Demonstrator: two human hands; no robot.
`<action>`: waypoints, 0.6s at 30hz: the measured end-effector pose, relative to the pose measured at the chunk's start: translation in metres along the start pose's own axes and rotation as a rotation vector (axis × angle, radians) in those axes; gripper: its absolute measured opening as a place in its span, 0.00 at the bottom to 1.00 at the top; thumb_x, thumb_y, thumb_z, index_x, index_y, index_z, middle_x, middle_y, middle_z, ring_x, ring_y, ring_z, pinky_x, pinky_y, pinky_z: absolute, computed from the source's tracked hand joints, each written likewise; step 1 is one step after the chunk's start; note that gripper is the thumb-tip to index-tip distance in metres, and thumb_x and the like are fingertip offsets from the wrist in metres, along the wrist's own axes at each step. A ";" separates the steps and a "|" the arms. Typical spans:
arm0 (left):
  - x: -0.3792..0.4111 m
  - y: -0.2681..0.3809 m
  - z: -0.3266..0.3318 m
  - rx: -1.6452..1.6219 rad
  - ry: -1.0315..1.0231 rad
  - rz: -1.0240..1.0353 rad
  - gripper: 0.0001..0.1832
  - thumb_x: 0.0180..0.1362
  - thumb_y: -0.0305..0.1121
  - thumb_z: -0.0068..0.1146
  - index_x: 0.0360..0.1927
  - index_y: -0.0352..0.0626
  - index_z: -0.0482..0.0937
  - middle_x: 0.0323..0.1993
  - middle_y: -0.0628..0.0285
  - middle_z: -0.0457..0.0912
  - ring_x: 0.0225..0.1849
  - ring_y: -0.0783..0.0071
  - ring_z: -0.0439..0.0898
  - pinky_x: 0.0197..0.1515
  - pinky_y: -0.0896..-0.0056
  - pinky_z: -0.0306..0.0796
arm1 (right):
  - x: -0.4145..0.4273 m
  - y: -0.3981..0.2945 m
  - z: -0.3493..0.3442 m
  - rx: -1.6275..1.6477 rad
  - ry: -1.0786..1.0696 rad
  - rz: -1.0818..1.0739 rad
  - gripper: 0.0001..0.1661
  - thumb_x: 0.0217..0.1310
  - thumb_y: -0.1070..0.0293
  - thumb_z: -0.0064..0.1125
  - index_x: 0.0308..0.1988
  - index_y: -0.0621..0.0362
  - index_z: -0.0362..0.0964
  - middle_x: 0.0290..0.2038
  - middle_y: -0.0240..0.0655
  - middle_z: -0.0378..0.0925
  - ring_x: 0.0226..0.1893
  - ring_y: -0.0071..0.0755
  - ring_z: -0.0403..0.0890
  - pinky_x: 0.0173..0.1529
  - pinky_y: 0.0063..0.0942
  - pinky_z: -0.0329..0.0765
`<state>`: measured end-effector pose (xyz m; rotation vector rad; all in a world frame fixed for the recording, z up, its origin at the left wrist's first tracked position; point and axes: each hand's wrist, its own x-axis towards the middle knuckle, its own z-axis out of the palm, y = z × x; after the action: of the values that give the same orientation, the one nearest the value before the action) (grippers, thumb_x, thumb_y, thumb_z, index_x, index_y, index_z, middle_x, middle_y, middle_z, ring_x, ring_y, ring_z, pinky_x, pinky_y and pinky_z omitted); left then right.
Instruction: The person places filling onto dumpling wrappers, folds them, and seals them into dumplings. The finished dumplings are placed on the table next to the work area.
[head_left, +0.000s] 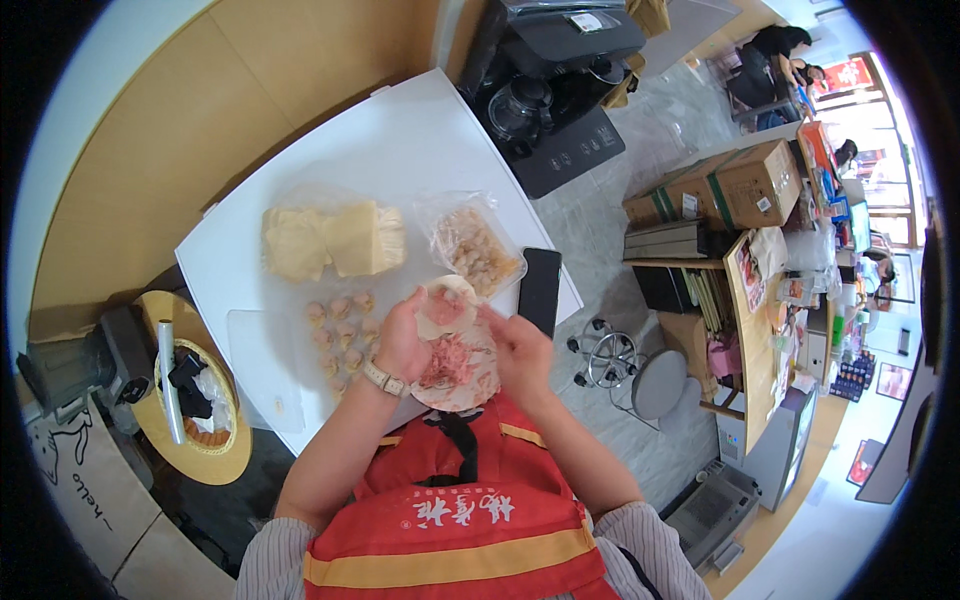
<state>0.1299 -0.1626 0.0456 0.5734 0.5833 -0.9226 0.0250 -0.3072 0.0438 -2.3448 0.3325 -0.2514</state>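
Observation:
On the palm and fingers of my left hand rests a round dough wrapper with pink minced filling on it. My right hand is at the wrapper's right edge; its fingertips are partly hidden, and whether it holds a tool cannot be told. Just below both hands lies a plate of pink minced meat. Several small filled dumplings stand in rows to the left. Behind them are stacks of dough wrappers on plastic film. A plastic-covered tray of peeled shrimp sits beyond my hands.
A black phone lies at the right edge of the white table. A clear plastic lid is at the left. A coffee maker stands behind, a wicker basket at left, a wheeled stool at right. People are far off.

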 end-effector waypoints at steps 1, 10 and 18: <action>-0.003 0.000 -0.001 -0.016 -0.006 0.012 0.21 0.71 0.37 0.35 0.54 0.30 0.70 0.51 0.53 0.78 0.54 0.63 0.76 0.59 0.59 0.69 | -0.004 -0.003 0.000 -0.134 0.020 -0.147 0.27 0.48 0.78 0.55 0.50 0.49 0.79 0.21 0.28 0.65 0.22 0.27 0.68 0.27 0.26 0.67; -0.017 0.008 -0.032 -0.120 -0.101 0.161 0.19 0.72 0.38 0.34 0.52 0.34 0.71 0.49 0.56 0.78 0.53 0.67 0.74 0.62 0.63 0.64 | -0.033 -0.034 -0.024 -0.327 0.098 -0.427 0.31 0.37 0.79 0.56 0.47 0.46 0.81 0.18 0.28 0.61 0.18 0.33 0.63 0.24 0.29 0.64; -0.040 -0.010 -0.046 -0.135 -0.209 0.268 0.18 0.71 0.45 0.37 0.43 0.43 0.73 0.43 0.62 0.77 0.45 0.70 0.75 0.50 0.67 0.67 | -0.040 -0.069 0.012 0.445 0.122 0.349 0.15 0.62 0.77 0.55 0.49 0.56 0.79 0.35 0.39 0.83 0.34 0.22 0.79 0.41 0.22 0.74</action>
<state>0.0927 -0.1136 0.0385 0.4151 0.3664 -0.6737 0.0017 -0.2393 0.0807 -1.8035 0.6644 -0.2674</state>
